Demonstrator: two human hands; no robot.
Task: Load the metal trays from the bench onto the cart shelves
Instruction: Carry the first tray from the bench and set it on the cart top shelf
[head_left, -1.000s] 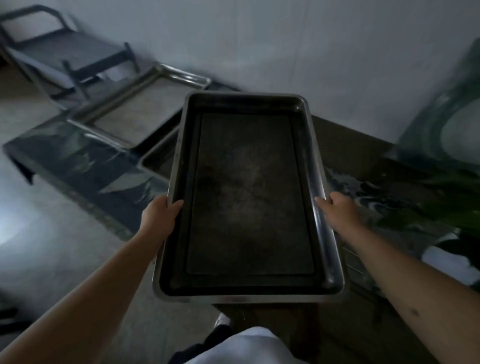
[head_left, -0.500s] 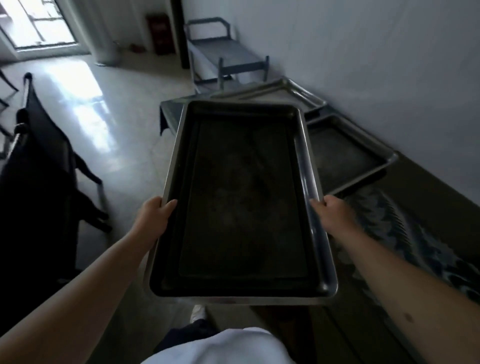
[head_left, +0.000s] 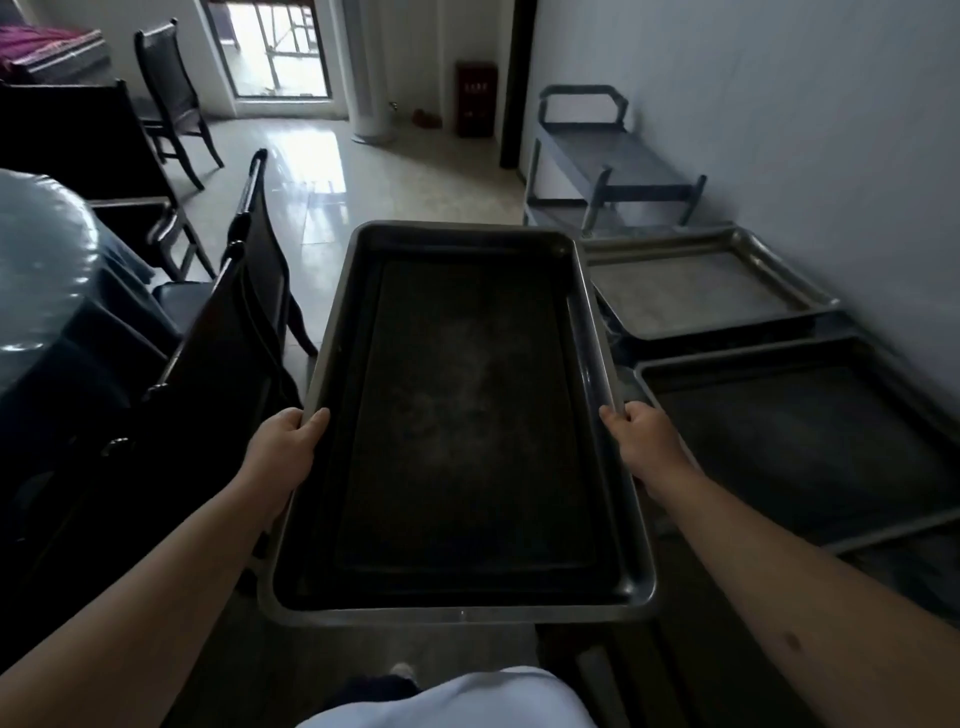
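Both hands, left (head_left: 283, 447) and right (head_left: 647, 441), pinch the tray (head_left: 462, 415) rims mid-length, level for carrying to the cart (head_left: 608, 161).

You've swung the tray (head_left: 462, 415) left off the bench (head_left: 883, 582); the cart (head_left: 608, 161) now sits upper right, seemingly nearer.

looks like a restaurant dining room: round table (head_left: 36, 270) under glossy plastic cover, dark wooden chairs (head_left: 244, 312) around it, polished tile floor (head_left: 322, 171), grey service cart (head_left: 613, 171) by the wall, large metal trays (head_left: 696, 291) laid along a low bench (head_left: 618, 338).
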